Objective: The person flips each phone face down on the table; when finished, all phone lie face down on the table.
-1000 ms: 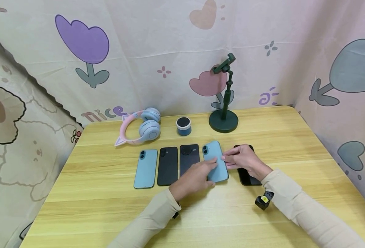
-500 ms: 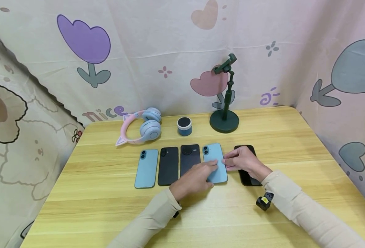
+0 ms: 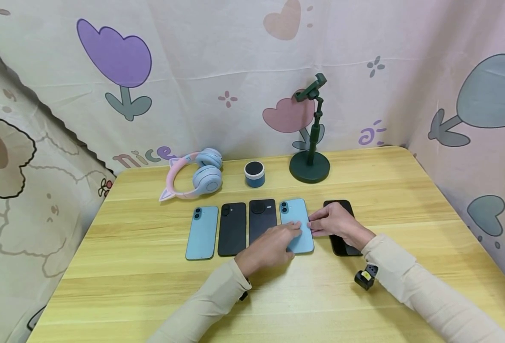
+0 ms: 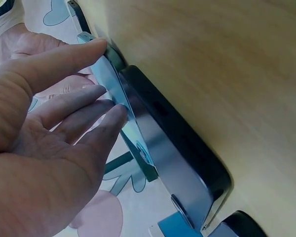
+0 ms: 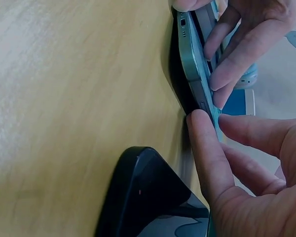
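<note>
A light blue phone point(image 3: 294, 209) lies back up as the rightmost of a row on the wooden table. My left hand point(image 3: 269, 245) reaches over it with nearly straight fingers point(image 4: 106, 118) resting on its back. The left thumb point(image 4: 69, 61) touches its lower edge. At its right long edge, my right hand point(image 3: 340, 224) pinches with thumb point(image 5: 200, 123) and fingertips. Left of it lie a dark phone point(image 3: 262, 219), partly covered by the left hand, a black phone point(image 3: 232, 228) and another light blue phone point(image 3: 202, 233). A black phone point(image 3: 342, 245) lies screen up under the right hand.
Cat-ear headphones point(image 3: 207, 178) lie at the back left of the table point(image 3: 128, 267). Beside them stands a small blue and white jar-shaped object point(image 3: 254, 175). A dark green phone stand point(image 3: 310, 166) rises farther right. Patterned cloth point(image 3: 209, 57) hangs behind.
The right-hand light blue phone has turned from a slant to nearly straight, its upper end shifting slightly toward me. Both hands stay on it, with only slight movement.
</note>
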`<state>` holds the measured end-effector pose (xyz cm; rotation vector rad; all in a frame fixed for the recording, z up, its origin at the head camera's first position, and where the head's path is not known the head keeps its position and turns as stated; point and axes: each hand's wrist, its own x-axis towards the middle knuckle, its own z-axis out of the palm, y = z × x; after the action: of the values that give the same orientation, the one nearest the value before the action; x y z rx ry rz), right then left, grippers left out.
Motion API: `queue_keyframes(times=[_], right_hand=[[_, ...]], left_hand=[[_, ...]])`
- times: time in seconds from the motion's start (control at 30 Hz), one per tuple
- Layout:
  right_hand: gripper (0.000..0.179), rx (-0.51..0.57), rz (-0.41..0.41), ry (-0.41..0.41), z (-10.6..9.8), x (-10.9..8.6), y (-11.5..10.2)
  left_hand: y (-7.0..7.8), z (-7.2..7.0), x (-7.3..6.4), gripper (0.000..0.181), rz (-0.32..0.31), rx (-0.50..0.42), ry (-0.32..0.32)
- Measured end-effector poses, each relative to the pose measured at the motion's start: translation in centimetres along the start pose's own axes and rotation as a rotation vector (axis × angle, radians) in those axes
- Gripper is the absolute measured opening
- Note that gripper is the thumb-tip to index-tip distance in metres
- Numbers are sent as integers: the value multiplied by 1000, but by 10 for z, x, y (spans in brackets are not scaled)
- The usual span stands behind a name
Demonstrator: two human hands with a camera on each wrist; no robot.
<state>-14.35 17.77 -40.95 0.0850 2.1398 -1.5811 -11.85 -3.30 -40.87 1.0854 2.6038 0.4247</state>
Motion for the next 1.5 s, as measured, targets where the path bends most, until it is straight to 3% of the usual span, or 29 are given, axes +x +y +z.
queue_keyframes(times=[0.7,0.97,1.17,1.33,1.5], right_hand=[[32,-66,-34,-9,-3,-4,-3],[40,-74,-80,-39,-18,-14,-9],[41,-105,-42,17,-33,-17,-11],[42,-136,-49,50,-46,-22,-10],[45,-164,-32,88,-60,-27,-6]], left_hand=[[1,1,2,56,-4,-10,2],[6,-2,7,50,-11,-104,94],[14,-1,18,45,-69,-99,158],[21,0,30,39,-81,-73,198],[28,-1,42,21,-84,-74,217]])
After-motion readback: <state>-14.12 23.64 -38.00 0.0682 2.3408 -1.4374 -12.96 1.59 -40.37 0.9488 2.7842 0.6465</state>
